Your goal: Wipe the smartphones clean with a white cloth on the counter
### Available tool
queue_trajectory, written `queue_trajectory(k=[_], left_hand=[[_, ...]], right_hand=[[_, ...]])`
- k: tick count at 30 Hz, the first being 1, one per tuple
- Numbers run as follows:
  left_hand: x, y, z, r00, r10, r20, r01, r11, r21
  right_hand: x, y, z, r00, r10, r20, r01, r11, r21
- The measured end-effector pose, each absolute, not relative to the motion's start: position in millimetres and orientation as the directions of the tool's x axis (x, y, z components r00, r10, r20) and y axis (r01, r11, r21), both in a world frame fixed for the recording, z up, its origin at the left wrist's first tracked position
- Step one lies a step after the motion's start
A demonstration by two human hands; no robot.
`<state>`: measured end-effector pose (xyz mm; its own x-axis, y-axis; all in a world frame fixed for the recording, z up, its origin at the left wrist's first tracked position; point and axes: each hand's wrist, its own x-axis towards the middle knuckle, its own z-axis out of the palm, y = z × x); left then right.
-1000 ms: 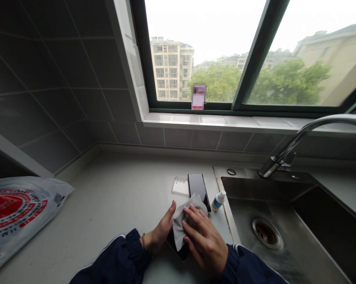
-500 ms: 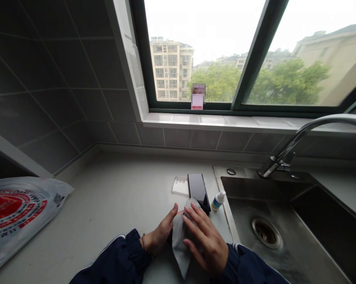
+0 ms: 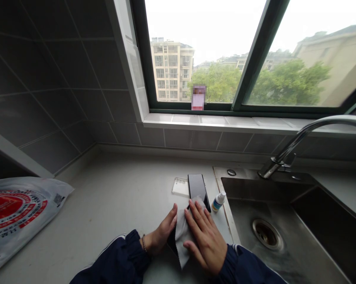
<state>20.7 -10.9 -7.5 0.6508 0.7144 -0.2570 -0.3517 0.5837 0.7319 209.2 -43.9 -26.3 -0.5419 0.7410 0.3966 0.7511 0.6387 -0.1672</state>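
My left hand (image 3: 162, 233) holds a dark, flat object (image 3: 172, 240) by its left side, thumb up along the edge; most of that object is hidden. On top of it lies a light grey cloth (image 3: 183, 240) with a zigzag edge. My right hand (image 3: 206, 236) presses the cloth down with its fingers stretched out. Just beyond my fingers a black phone (image 3: 197, 186) rests on the counter, with a clear phone case (image 3: 180, 186) at its left. A small white spray bottle (image 3: 218, 201) with a blue label stands to the right of the phone.
A steel sink (image 3: 239, 213) with a chrome faucet (image 3: 287, 144) is on the right. A plastic bag (image 3: 24, 213) with red print lies at the far left of the white counter (image 3: 115, 185). Behind the counter are a tiled wall and a window.
My right hand and the cloth have shifted slightly over the dark object, and more of its lower left part shows. My left hand has barely moved.
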Motion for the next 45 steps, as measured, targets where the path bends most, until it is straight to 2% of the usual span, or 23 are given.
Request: queue_trajectory(k=[7,12,17,19,22,25,29,35,41,45], left_hand=[[24.4,-11.7,-4.6,0.627,0.727,-0.28,-0.329,0.573,0.751],[27.0,-10.6,-9.4,0.562,0.785,-0.262,-0.27,0.473,0.838],[24.1,-8.3,-19.3,0.481,0.823,-0.304,-0.208,0.444,0.872],[24.0,-8.6,-19.7,0.482,0.812,-0.329,-0.209,0.471,0.857],[26.0,-9.4,-16.2,0.515,0.802,-0.302,-0.302,0.499,0.812],[28.7,-9.6,-12.6,0.609,0.743,-0.279,-0.408,0.595,0.693],[28.8,-8.9,-10.9,0.707,0.631,-0.32,-0.391,0.725,0.567],[27.5,-9.1,-6.2,0.698,0.659,-0.281,-0.42,0.694,0.585],[30.6,-9.9,-2.0,0.698,0.688,-0.197,-0.48,0.654,0.585],[27.7,-8.1,-7.3,0.733,0.652,-0.193,-0.461,0.685,0.564]], right_hand=[[210.1,-43.1,-27.1,-0.521,0.747,0.413,0.76,0.626,-0.175],[212.1,-44.1,-27.9,-0.536,0.719,0.441,0.729,0.658,-0.188],[213.3,-44.2,-25.4,-0.537,0.677,0.504,0.69,0.696,-0.2],[213.0,-43.8,-24.7,-0.522,0.675,0.521,0.687,0.695,-0.212],[211.6,-44.0,-24.3,-0.498,0.673,0.547,0.677,0.696,-0.24],[208.6,-46.3,-23.3,-0.543,0.636,0.549,0.626,0.742,-0.24],[203.1,-51.4,-19.8,-0.633,0.584,0.508,0.564,0.797,-0.214],[206.0,-48.4,-16.3,-0.644,0.618,0.45,0.607,0.771,-0.19],[214.2,-40.9,-22.1,-0.541,0.711,0.45,0.74,0.656,-0.146],[207.3,-47.5,-21.6,-0.609,0.676,0.414,0.686,0.711,-0.152]])
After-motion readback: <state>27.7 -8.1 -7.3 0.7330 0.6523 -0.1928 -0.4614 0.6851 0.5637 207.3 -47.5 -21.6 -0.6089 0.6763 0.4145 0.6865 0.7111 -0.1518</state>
